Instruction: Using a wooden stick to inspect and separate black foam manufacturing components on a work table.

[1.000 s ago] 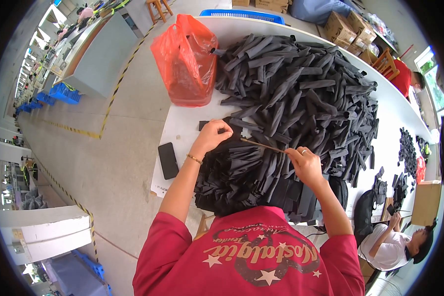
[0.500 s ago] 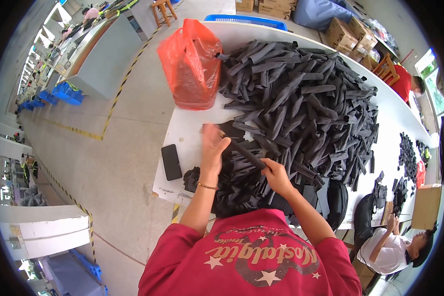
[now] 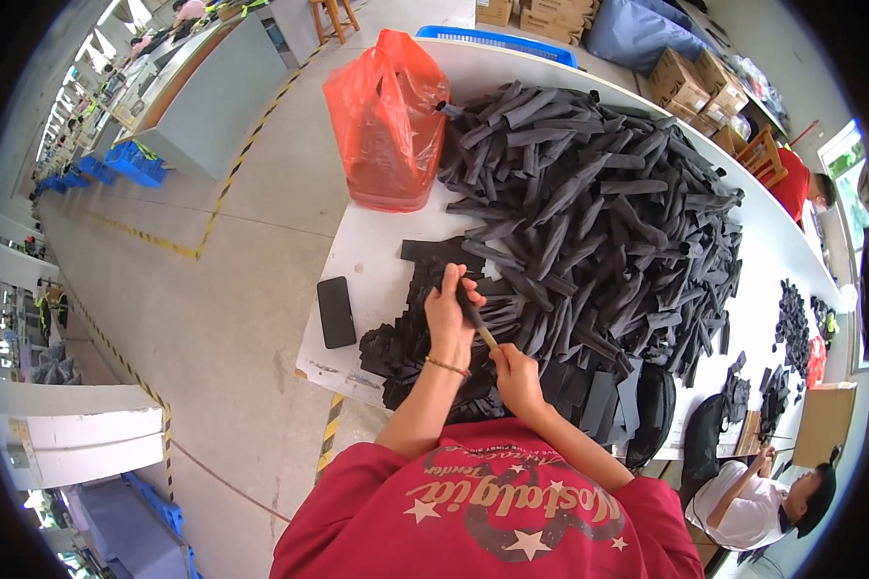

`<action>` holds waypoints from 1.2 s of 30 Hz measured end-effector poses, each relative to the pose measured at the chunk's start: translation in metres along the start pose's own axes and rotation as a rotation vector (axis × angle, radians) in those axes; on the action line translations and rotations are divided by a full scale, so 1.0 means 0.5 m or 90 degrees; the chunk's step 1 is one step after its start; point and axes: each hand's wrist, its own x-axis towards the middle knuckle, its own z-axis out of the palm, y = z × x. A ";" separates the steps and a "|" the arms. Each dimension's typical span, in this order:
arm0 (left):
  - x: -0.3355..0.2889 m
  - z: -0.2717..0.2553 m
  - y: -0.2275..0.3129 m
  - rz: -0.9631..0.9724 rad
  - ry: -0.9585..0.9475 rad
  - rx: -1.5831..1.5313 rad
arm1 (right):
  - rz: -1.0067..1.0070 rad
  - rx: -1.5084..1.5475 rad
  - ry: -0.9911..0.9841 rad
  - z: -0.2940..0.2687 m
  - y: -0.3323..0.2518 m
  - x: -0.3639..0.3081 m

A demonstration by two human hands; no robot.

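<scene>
My left hand [image 3: 449,314] is closed around a short black fabric tube [image 3: 470,311]. From the tube's near end comes a thin tan stick [image 3: 489,338], and my right hand [image 3: 518,378] is closed on the stick's other end. How far the stick reaches inside the tube is hidden. Beneath my hands lie flattened black fabric pieces [image 3: 500,314] and a bunched black heap [image 3: 396,352]. A large pile of black fabric tubes [image 3: 589,203] covers the table beyond and to the right.
On the white table [image 3: 333,246], a black phone [image 3: 336,313] lies at the left edge and a red plastic bag [image 3: 386,135] stands at the far left corner. A blue basket [image 3: 497,43] is behind the table. To the right, a person in white [image 3: 743,502] sits working.
My hands have come closer together, the left moving right and the right moving left and nearer me. The tan stick now shows between them, where a longer black length showed before.
</scene>
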 end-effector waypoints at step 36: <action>-0.072 0.049 -0.036 -0.123 -0.455 0.466 | -0.032 0.147 0.404 -0.136 -0.026 0.356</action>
